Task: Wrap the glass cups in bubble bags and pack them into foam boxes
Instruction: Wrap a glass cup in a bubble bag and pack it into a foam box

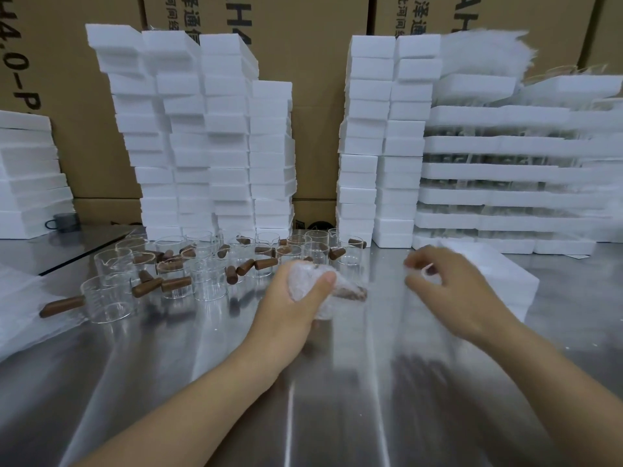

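Hands: left hand (pixel 296 298) gripped bagged cup (pixel 342 288); right hand (pixel 450 284) half-curled, hold unclear, near foam box (pixel 502 269); steel table (pixel 382 308) between.

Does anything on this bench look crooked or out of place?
Yes: the tall foam box stacks behind the glass cups are staggered and lean, so they look unsteady. A lone dark mug sits at far left beside foam. No breakage or spill shows.

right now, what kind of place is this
Probably a packing station in a warehouse or small factory: tall stacks of white foam boxes, big cardboard cartons behind them, and many identical glass cups on a steel table.
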`<act>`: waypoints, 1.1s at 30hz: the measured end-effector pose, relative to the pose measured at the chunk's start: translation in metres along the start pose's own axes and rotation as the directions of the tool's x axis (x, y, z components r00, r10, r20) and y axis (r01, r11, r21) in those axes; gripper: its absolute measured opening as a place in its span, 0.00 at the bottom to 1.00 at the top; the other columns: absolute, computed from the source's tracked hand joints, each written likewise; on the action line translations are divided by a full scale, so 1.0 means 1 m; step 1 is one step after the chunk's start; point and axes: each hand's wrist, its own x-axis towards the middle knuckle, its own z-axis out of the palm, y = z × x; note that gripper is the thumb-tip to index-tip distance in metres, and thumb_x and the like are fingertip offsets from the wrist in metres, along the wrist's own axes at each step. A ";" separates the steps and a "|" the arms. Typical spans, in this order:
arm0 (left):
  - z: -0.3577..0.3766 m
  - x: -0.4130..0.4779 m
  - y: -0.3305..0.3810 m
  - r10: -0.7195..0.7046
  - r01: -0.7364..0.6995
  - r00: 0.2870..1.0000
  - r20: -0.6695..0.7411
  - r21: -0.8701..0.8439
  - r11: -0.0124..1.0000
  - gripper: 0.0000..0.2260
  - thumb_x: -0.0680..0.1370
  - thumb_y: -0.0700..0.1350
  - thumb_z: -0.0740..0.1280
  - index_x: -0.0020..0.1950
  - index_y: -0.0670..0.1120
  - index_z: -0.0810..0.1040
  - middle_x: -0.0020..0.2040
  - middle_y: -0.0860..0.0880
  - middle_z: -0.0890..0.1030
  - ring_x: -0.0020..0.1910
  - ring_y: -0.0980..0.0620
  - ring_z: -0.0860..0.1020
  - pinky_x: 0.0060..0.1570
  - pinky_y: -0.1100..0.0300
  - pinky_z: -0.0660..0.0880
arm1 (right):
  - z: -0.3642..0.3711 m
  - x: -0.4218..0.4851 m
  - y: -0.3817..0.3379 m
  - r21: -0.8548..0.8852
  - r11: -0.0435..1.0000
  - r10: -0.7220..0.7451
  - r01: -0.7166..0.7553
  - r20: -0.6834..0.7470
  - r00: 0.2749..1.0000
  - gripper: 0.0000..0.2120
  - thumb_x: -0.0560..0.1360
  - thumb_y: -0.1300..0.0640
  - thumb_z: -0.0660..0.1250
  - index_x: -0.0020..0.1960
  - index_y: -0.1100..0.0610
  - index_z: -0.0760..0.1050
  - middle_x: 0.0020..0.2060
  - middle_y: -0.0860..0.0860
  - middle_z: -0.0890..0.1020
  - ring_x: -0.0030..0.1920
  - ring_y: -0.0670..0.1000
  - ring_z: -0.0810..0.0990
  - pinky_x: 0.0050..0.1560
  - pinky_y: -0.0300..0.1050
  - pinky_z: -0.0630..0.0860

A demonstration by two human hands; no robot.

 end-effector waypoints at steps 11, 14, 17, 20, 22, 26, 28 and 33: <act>-0.018 0.009 0.008 -0.173 0.136 0.982 -0.079 -0.342 0.930 0.09 0.79 0.63 0.73 0.54 0.64 0.75 0.43 0.72 0.82 0.47 0.65 0.84 0.50 0.58 0.82 | -0.016 0.014 0.054 -0.266 0.913 0.254 -0.309 -0.221 0.941 0.17 0.76 0.55 0.68 0.65 0.50 0.78 0.57 0.50 0.81 0.53 0.58 0.79 0.48 0.50 0.71; -0.020 0.011 0.013 -0.077 0.035 0.987 -0.140 -0.283 0.958 0.12 0.77 0.65 0.72 0.58 0.67 0.76 0.53 0.73 0.82 0.62 0.61 0.80 0.58 0.59 0.74 | -0.012 0.006 0.024 -0.153 0.987 0.042 -0.049 -0.054 0.998 0.08 0.72 0.54 0.72 0.49 0.44 0.78 0.43 0.41 0.82 0.41 0.45 0.79 0.42 0.45 0.70; -0.023 0.013 0.016 -0.007 -0.042 0.979 -0.202 -0.236 0.971 0.22 0.72 0.71 0.71 0.64 0.69 0.76 0.70 0.60 0.76 0.72 0.54 0.73 0.64 0.56 0.73 | -0.003 -0.008 -0.006 -0.104 0.990 -0.076 0.098 0.198 0.977 0.05 0.68 0.49 0.72 0.43 0.44 0.77 0.39 0.32 0.80 0.37 0.37 0.77 0.36 0.38 0.67; -0.024 0.014 0.016 0.054 -0.090 0.985 -0.162 -0.219 0.972 0.24 0.70 0.72 0.71 0.66 0.73 0.74 0.70 0.67 0.72 0.73 0.59 0.68 0.62 0.58 0.67 | 0.008 -0.019 -0.024 -0.065 0.983 -0.133 0.173 0.405 0.905 0.09 0.64 0.48 0.68 0.43 0.48 0.77 0.37 0.37 0.78 0.36 0.40 0.73 0.37 0.37 0.67; -0.023 0.015 0.013 0.089 -0.107 0.989 -0.115 -0.157 0.982 0.29 0.71 0.71 0.73 0.70 0.74 0.70 0.64 0.78 0.66 0.68 0.70 0.65 0.64 0.59 0.63 | 0.012 -0.023 -0.028 -0.044 0.981 -0.146 0.188 0.474 0.869 0.08 0.66 0.50 0.70 0.44 0.49 0.76 0.38 0.41 0.78 0.35 0.41 0.72 0.38 0.35 0.69; -0.020 0.015 0.006 0.133 -0.132 0.991 -0.021 0.047 0.990 0.39 0.67 0.70 0.75 0.76 0.70 0.67 0.63 0.79 0.64 0.63 0.79 0.65 0.57 0.75 0.60 | 0.015 -0.025 -0.033 -0.005 0.977 -0.182 0.215 0.512 0.839 0.04 0.73 0.56 0.72 0.44 0.51 0.77 0.39 0.45 0.80 0.35 0.43 0.70 0.37 0.36 0.67; -0.020 0.013 0.004 0.117 -0.122 0.992 0.046 0.155 0.980 0.41 0.64 0.70 0.77 0.75 0.67 0.68 0.64 0.77 0.67 0.62 0.80 0.66 0.55 0.77 0.61 | 0.013 -0.024 -0.034 0.053 0.983 -0.180 0.178 0.516 0.838 0.04 0.75 0.57 0.71 0.41 0.51 0.78 0.36 0.44 0.79 0.34 0.43 0.71 0.38 0.36 0.67; -0.023 0.012 0.001 0.017 -0.071 0.988 0.157 0.346 0.936 0.32 0.63 0.70 0.80 0.64 0.65 0.77 0.62 0.68 0.76 0.60 0.69 0.74 0.48 0.74 0.70 | 0.012 -0.023 -0.033 0.067 0.986 -0.163 0.150 0.522 0.837 0.06 0.75 0.55 0.69 0.40 0.53 0.79 0.34 0.44 0.77 0.33 0.42 0.71 0.39 0.36 0.66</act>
